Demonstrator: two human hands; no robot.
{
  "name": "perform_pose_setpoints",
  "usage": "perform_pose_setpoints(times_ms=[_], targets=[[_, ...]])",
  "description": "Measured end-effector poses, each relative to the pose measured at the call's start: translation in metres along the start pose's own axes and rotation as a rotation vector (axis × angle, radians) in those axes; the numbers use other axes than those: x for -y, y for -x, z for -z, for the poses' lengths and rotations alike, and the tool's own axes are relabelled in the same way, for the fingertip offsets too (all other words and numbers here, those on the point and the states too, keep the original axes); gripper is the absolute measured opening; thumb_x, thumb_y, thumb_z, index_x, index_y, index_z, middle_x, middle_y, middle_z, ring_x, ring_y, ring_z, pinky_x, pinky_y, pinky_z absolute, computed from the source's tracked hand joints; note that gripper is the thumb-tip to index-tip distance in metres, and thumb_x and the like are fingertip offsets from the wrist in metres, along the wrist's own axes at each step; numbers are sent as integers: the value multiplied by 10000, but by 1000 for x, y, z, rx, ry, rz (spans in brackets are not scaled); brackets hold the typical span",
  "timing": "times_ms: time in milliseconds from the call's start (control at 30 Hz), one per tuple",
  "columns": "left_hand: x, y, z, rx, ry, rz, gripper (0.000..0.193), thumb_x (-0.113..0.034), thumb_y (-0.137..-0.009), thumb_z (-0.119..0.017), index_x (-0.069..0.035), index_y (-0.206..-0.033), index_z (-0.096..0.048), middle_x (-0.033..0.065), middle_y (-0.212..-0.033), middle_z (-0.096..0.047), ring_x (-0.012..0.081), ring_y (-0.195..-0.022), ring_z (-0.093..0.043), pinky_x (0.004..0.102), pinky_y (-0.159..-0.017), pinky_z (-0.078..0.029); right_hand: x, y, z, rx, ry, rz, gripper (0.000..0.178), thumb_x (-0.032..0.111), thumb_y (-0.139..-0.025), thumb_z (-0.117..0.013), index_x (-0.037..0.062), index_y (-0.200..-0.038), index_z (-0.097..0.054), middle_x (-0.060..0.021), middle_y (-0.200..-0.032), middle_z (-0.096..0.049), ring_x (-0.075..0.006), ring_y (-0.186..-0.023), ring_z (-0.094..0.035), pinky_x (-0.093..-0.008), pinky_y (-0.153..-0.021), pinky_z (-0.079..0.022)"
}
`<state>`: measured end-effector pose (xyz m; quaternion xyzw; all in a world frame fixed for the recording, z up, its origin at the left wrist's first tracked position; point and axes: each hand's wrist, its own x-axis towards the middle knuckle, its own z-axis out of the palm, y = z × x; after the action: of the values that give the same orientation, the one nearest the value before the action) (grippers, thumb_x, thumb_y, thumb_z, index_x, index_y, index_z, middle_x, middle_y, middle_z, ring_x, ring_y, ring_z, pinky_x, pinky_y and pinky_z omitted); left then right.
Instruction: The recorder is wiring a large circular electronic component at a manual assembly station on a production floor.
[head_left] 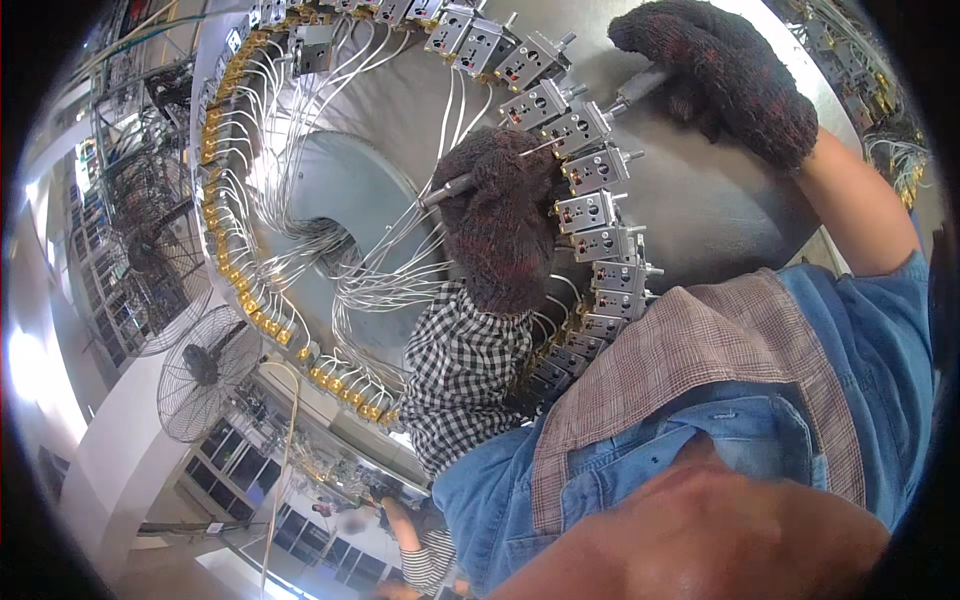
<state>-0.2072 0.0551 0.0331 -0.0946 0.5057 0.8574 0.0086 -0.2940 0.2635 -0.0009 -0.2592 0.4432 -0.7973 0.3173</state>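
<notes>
Now the left glove (500,215) is clenched on a tool (447,188) at the switch ring (590,212) while the right glove (720,75) grips a second tool (640,88) outside it, and either tip could slip and snag those thin white wires (380,280).

1. Wire-caged pedestal fan (205,372), well left of and below the fingers.
2. Second caged fan (152,268), farther left.
3. Seated person in striped sleeve (425,560), far below.
</notes>
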Motion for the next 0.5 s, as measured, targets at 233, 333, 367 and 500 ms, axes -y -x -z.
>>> perform_pose_setpoints(times_ms=[233,333,367,500], targets=[[-6,0,0,69,-408,-52,189,-152,-800,-544,-61,-684,-426,11,-640,-380,105,-577,-377,222,-486,-328,21,-2,-18,-80,115,-41,294,163,-878,-403,-35,-1079,-487,-222,-1084,-523,-278,-1004,-528,-320,-834,-443],[-6,1,-1,-37,24,128,190,-185,-811,-545,-39,-734,-453,26,-664,-412,121,-587,-405,231,-504,-355,22,4,-21,-359,-165,-212,289,164,-854,-479,-16,-1080,-493,-182,-1030,-559,-241,-903,-574,-303,-755,-482],[-4,2,1,-38,43,105,193,-195,-812,-546,-28,-763,-464,40,-684,-434,131,-597,-421,241,-515,-369,23,5,-21,-423,3,-257,311,159,-837,-515,-5,-1098,-480,-159,-990,-570,-218,-853,-582,-296,-711,-491],[1,4,6,-64,36,33,224,-221,-817,-544,-4,-833,-492,81,-740,-495,161,-653,-478,271,-564,-417,32,4,-30,-516,1,-297,378,132,-795,-581,10,-1128,-450,-110,-913,-574,-172,-763,-583,-284,-635,-502]])
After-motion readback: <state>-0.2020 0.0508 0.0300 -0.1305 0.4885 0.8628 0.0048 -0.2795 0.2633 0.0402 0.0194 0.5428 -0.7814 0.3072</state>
